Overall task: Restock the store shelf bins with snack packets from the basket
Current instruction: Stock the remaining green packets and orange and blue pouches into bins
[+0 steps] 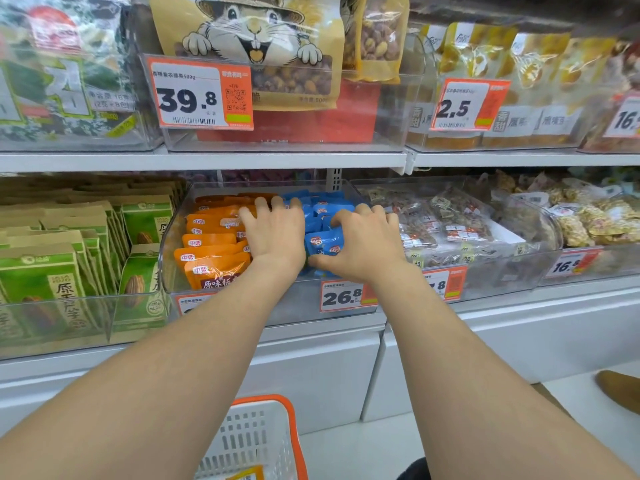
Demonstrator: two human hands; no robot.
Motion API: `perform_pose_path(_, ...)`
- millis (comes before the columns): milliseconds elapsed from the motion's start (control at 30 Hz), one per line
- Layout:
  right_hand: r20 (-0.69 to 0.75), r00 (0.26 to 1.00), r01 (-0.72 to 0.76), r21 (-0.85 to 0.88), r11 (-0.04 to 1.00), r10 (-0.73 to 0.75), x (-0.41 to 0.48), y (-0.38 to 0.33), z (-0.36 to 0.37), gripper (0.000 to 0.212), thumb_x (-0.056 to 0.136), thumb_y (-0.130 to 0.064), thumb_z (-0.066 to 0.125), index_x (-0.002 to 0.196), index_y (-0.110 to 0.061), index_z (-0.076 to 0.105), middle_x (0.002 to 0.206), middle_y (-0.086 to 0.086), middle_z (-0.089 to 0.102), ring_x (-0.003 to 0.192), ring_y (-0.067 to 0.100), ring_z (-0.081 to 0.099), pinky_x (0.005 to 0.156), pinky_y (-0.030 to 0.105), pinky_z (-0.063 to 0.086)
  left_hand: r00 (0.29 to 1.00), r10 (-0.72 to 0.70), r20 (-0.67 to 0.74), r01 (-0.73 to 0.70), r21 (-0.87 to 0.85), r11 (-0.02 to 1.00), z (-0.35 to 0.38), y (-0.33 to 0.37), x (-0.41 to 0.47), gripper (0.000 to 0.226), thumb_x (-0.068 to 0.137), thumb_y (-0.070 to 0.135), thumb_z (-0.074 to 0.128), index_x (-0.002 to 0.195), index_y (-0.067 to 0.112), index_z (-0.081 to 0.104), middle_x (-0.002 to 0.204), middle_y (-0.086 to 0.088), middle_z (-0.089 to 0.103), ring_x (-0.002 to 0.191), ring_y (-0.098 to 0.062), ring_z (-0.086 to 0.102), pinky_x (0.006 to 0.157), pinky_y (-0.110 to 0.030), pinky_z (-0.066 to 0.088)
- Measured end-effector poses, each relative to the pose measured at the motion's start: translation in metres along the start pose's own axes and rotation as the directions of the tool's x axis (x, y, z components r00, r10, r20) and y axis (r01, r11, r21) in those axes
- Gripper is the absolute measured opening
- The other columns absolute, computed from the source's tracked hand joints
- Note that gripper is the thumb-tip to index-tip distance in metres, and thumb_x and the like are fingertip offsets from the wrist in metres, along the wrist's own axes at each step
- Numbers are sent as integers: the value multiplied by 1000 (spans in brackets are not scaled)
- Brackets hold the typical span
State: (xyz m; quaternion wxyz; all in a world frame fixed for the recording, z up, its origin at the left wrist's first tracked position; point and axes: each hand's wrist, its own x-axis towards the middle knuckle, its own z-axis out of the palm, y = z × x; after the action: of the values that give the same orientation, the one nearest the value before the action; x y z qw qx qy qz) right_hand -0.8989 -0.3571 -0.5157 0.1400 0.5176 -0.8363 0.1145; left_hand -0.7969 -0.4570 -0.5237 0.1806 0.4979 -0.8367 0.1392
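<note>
A clear shelf bin (304, 299) on the lower shelf holds orange snack packets (211, 251) on its left side and blue snack packets (323, 206) on its right. My left hand (275, 233) lies flat with spread fingers on the packets where orange meets blue. My right hand (363, 240) has its fingers and thumb curled round a blue packet (323, 245) at the front of the blue pile. The white basket with an orange rim (256, 438) stands on the floor below, between my forearms, with a yellow packet (247, 474) showing at its bottom edge.
Green packets (69, 258) fill the bin to the left. Clear bags of nuts (450, 220) fill the bin to the right. The upper shelf (207, 161) carries large nut bags and price tags. A brown shoe (620, 389) is on the floor at right.
</note>
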Motion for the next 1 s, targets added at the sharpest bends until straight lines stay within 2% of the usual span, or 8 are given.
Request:
perform_pose_path(100, 6, 1000, -11, 10, 1000, 11, -1, -6, -3, 90, 62, -92, 61, 124, -28, 62, 122, 5, 57, 115, 32, 48, 96, 47, 32, 998, -13, -66, 9, -53, 999, 1, 0, -2, 73, 79, 20, 85, 142, 21, 49, 134, -10, 58, 128, -33, 48, 101, -51, 38)
perform_pose_path(300, 11, 1000, 1, 74, 997, -1, -7, -17, -14, 89, 60, -84, 73, 129, -30, 60, 125, 3, 53, 120, 32, 46, 103, 51, 34, 947, 58, -316, -145, -260, 955, -12, -25, -18, 42, 86, 15, 83, 122, 24, 63, 119, -1, 65, 114, -27, 55, 90, -42, 39)
perform_pose_path(500, -92, 993, 94, 221, 971, -75, -32, -55, -36, 17, 76, -22, 69, 92, -22, 62, 101, 1, 60, 100, 29, 55, 85, 41, 43, 890, 135, -436, -292, -316, 902, -24, -70, -62, 20, 83, 10, 77, 97, 21, 69, 93, -2, 65, 89, -31, 58, 69, -40, 36)
perform_pose_path(600, 90, 986, 108, 299, 948, -140, -57, -85, -45, 10, 74, -11, 56, 82, -18, 59, 91, 7, 62, 91, 31, 57, 71, 39, 51, 879, 156, -450, -338, -358, 870, -27, -97, -94, 17, 81, 6, 74, 91, 18, 67, 90, -4, 64, 84, -33, 58, 64, -46, 45)
perform_pose_path(667, 279, 929, 169, 269, 948, -245, -78, -105, -41, 8, 76, -13, 59, 78, -20, 55, 86, 5, 59, 87, 31, 59, 69, 37, 53, 873, 182, -453, -373, -379, 847, -27, -115, -120, 11, 84, 10, 72, 90, 17, 66, 90, -4, 63, 83, -31, 59, 61, -46, 46)
perform_pose_path(800, 625, 696, 319, 173, 932, -354, -126, -145, -20, 16, 83, -12, 62, 77, -23, 52, 85, -1, 59, 87, 27, 64, 75, 36, 58, 905, 253, -343, -379, -379, 844, -7, -146, -176, 9, 88, 16, 71, 92, 18, 64, 86, -1, 64, 79, -29, 62, 56, -44, 47)
perform_pose_path(900, 759, 551, 396, 128, 909, -347, -160, -168, 5, 14, 89, -13, 60, 84, -24, 53, 89, 0, 57, 83, 27, 61, 79, 39, 57, 960, 264, -94, -279, -412, 867, 22, -167, -216, 6, 92, 20, 67, 96, 20, 64, 89, 1, 67, 80, -30, 64, 56, -37, 46)
perform_pose_path(1000, 803, 465, 431, 162, 888, -372, -191, -182, 31, 32, 92, -12, 59, 124, -18, 58, 111, 2, 62, 97, 26, 64, 88, 41, 56, 944, 250, 215, -157, -375, 914, 50, -182, -246, 7, 96, 26, 59, 101, 23, 64, 94, 2, 68, 87, -28, 65, 66, -37, 51)
